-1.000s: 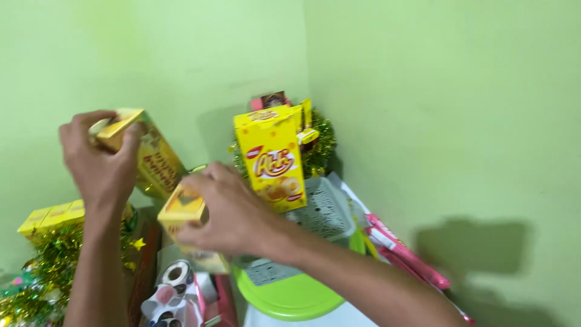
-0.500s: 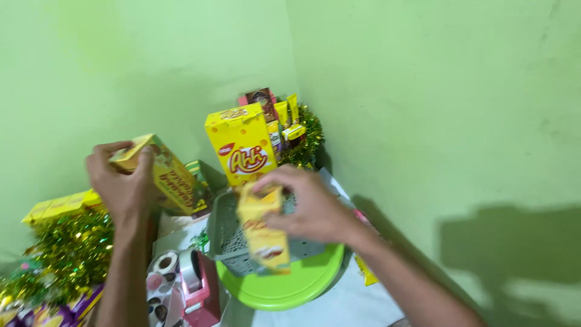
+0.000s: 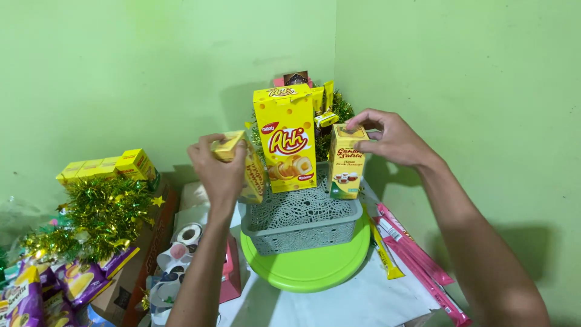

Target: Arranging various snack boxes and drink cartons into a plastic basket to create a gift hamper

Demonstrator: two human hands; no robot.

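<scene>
My left hand grips a small yellow box and holds it upright at the left side of the grey lace-patterned basket. My right hand pinches the top of a second small yellow box, which stands upright at the basket's right side. Between them a taller yellow snack box stands upright at the back of the basket. The basket rests on a round green tray. Green tinsel and small packets sit behind the tall box.
Pink and yellow stick packets lie right of the tray. At left are gold-green tinsel, a row of yellow boxes, purple snack bags and tape rolls. Green walls meet in a corner behind the basket.
My right hand carried its small box from above the basket's middle to the right side and stood it upright. My left hand brought its box down against the basket's left side.
</scene>
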